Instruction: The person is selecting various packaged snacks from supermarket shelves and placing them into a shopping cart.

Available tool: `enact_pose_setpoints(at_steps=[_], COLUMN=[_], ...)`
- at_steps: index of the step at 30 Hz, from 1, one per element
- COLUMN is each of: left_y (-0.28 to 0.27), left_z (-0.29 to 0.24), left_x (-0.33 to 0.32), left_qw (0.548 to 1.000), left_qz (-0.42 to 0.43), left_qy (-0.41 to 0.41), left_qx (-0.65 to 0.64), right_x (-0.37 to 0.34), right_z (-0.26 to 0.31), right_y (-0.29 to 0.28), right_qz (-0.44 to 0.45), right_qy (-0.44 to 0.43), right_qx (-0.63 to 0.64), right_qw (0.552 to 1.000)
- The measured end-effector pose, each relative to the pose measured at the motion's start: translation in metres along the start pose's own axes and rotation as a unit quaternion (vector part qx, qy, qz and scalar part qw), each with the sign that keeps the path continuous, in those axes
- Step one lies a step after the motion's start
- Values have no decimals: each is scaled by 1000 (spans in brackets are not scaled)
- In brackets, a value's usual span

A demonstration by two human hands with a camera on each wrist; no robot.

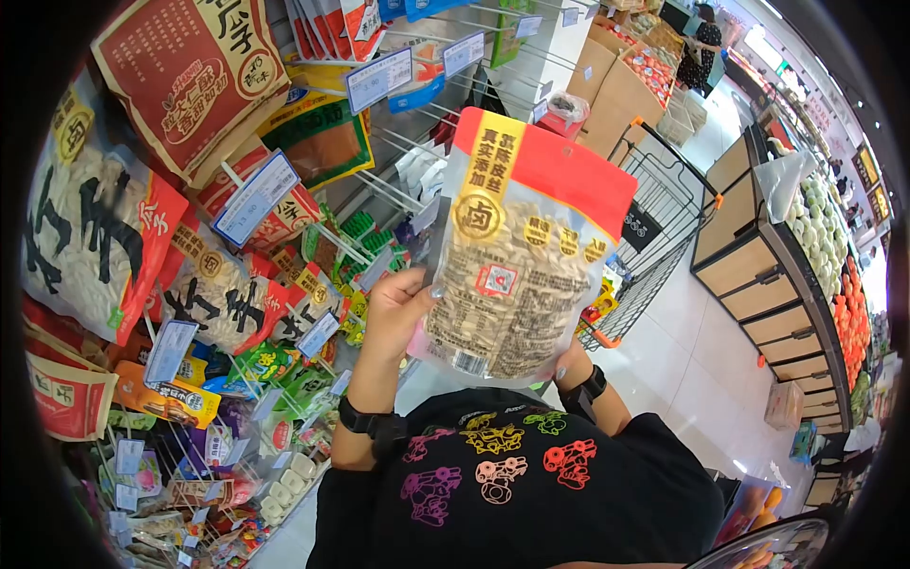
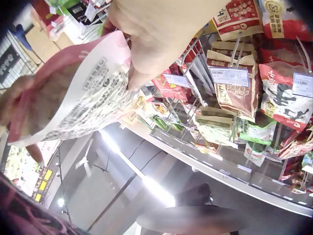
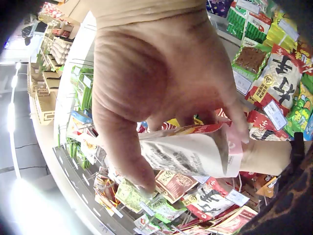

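Observation:
A bag of sunflower seeds [image 1: 521, 256], red and yellow at the top with dense print below, is held up between both hands before the chest. My left hand [image 1: 396, 308] pinches its left edge, thumb on the printed side. At the lower right corner, my right hand [image 1: 572, 365] grips it, mostly hidden behind the bag in the head view. The right wrist view shows that hand's thumb [image 3: 129, 156] on one side of the bag [image 3: 183, 154] and fingers on the other. From the left wrist, the bag [image 2: 93, 95] appears tilted, its printed face showing.
Snack packs hang on shelf hooks at left, including matching seed bags [image 1: 213, 294] and a large brown-red pack [image 1: 194, 81], with price tags [image 1: 256, 199] jutting out. A wire shopping cart [image 1: 640, 228] stands behind the bag. Wooden produce stands [image 1: 758, 294] line the right; another person [image 1: 703, 47] is far off.

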State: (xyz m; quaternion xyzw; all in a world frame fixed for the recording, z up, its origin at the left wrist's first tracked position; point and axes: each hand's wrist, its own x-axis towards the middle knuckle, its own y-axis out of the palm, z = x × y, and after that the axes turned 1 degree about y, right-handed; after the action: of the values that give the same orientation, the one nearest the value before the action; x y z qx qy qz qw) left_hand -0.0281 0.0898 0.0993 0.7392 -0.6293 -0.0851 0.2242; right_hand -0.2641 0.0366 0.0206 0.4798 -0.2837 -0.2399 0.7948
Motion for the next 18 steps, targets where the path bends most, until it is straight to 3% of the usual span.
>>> enact_pose_setpoints(at_steps=[11,18], left_y=[8,-1], left_z=[-2,5], left_x=[0,1], left_qw=[1000,998], left_qz=[-5,49], left_qy=[-14,-9], left_qx=[3,43], right_x=[-12,-18], right_z=[4,10], right_y=[-2,1], right_qz=[-17,-34], right_qy=[34,44], right_qx=[-94,-169], right_qw=[995,984])
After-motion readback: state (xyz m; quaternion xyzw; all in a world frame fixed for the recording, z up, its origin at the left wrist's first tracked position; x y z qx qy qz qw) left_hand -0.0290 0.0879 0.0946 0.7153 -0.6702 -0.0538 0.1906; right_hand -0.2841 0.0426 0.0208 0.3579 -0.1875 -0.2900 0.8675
